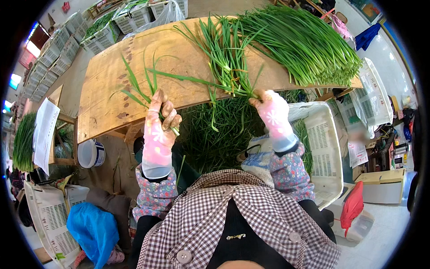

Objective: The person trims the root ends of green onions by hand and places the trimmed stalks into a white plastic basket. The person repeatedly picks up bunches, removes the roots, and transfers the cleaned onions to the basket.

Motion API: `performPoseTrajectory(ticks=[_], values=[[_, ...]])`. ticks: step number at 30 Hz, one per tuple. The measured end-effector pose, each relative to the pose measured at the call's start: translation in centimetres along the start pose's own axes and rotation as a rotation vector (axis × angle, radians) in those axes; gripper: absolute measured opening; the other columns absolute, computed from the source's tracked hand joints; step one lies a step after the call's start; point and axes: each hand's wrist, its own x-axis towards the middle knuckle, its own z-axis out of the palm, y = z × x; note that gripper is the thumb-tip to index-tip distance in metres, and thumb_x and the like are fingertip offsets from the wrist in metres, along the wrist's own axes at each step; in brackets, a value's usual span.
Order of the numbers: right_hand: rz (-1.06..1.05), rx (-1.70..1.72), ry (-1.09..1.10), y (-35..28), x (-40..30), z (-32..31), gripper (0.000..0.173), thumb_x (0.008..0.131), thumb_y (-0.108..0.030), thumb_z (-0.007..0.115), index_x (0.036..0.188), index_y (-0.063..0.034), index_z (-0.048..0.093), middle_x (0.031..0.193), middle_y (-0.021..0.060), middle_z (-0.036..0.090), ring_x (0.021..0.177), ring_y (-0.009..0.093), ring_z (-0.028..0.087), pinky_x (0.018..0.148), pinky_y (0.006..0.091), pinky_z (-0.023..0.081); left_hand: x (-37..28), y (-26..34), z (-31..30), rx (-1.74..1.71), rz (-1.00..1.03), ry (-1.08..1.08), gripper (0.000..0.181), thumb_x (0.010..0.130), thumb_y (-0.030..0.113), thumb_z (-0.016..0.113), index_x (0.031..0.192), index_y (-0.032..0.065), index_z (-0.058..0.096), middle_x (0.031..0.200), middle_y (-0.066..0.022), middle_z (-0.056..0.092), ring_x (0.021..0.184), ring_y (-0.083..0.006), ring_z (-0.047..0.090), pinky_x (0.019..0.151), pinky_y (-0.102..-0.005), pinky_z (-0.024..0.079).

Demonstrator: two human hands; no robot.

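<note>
My left hand, gloved, is closed around a few garlic chive stalks. Their leaves fan upward over the wooden table, and the pale cut ends poke out below the fist. At the table's front edge, my right hand pinches a thin bunch of chive leaves; one long leaf stretches left from it. Just beyond lies a small loose heap of chives, with some yellowed bits near its stem ends. A large, aligned pile of chives covers the table's right end.
Discarded green leaves fill the space below the table edge. A white plastic crate with chives inside stands at my right. On the left are a white bucket, another crate and a blue plastic bag. Stacked crates stand farther back.
</note>
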Motion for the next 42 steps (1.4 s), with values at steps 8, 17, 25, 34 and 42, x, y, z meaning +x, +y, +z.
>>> performPoseTrajectory(ticks=[8, 17, 25, 34, 42], values=[[0.244, 0.567, 0.212, -0.4, 3.7, -5.8, 0.024, 0.09, -0.026, 0.059, 0.083, -0.0044, 0.066, 0.069, 0.0081, 0.066, 0.056, 0.02, 0.062, 0.052, 0.0307, 0.048, -0.7, 0.1, 2.1, 0.262, 0.104, 0.202, 0.016, 0.097, 0.022, 0.048, 0.084, 0.0131, 0.049, 0.057, 0.0034, 0.036, 0.036, -0.0071, 0.027, 0.041, -0.0231, 0.026], [0.037, 1.296, 0.379, -8.8, 2.0, -13.6, 0.024, 0.094, -0.019, 0.056, 0.101, 0.002, 0.065, 0.084, 0.0091, 0.069, 0.066, 0.012, 0.063, 0.056, 0.0228, 0.051, -1.1, 0.4, 2.7, 0.336, 0.229, 0.316, 0.011, 0.093, 0.023, 0.055, 0.093, 0.0118, 0.053, 0.062, 0.002, 0.042, 0.041, -0.0062, 0.033, 0.044, -0.0234, 0.028], [0.321, 1.466, -0.426, -10.8, -5.2, -1.1, 0.023, 0.093, -0.011, 0.055, 0.107, 0.0049, 0.063, 0.086, 0.0055, 0.068, 0.072, 0.008, 0.061, 0.063, 0.0208, 0.05, -2.0, -2.7, -0.2, 0.631, 0.046, 0.314, 0.023, 0.082, 0.011, 0.067, 0.1, 0.0065, 0.052, 0.085, -0.0032, 0.062, 0.045, -0.0041, 0.039, 0.047, -0.0227, 0.036], [0.499, 1.397, -0.562, -10.2, -6.4, 0.3, 0.022, 0.09, -0.011, 0.06, 0.104, 0.0057, 0.061, 0.088, 0.0077, 0.067, 0.075, 0.011, 0.063, 0.068, 0.0228, 0.052, -1.4, -5.0, -0.4, 0.716, -0.048, 0.473, 0.023, 0.078, 0.008, 0.071, 0.093, 0.0061, 0.055, 0.087, -0.0081, 0.069, 0.041, -0.0049, 0.04, 0.043, -0.0204, 0.034], [0.402, 1.167, -0.634, -7.7, -9.3, 1.3, 0.021, 0.087, -0.02, 0.066, 0.089, 0.0013, 0.065, 0.076, 0.011, 0.066, 0.072, 0.014, 0.065, 0.066, 0.0268, 0.052, -0.7, -4.4, -1.2, 0.728, 0.154, 0.474, 0.021, 0.075, 0.007, 0.073, 0.089, 0.0046, 0.058, 0.082, -0.0079, 0.069, 0.039, -0.0046, 0.038, 0.042, -0.0201, 0.033]])
